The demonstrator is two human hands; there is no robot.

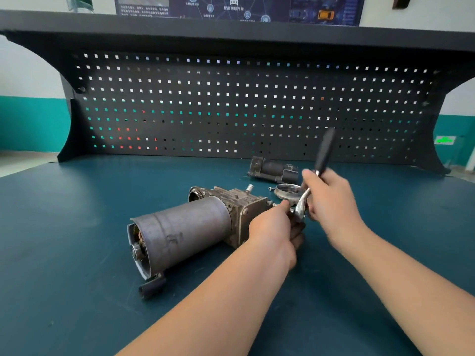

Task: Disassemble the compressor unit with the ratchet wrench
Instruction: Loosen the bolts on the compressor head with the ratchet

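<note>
Grey metal, the compressor unit lies on its side on the teal bench, its long axis running from the near left end up toward the right, where the cast housing faces both hands. At that right end the left hand is closed around the socket end of the ratchet wrench, pressing it against the housing; the bolt itself is hidden. The wrench rises from there up and to the right, blurred. The right hand grips the shaft just below the black handle, forearm reaching in from the near right. A loose ring and a second part lie behind.
</note>
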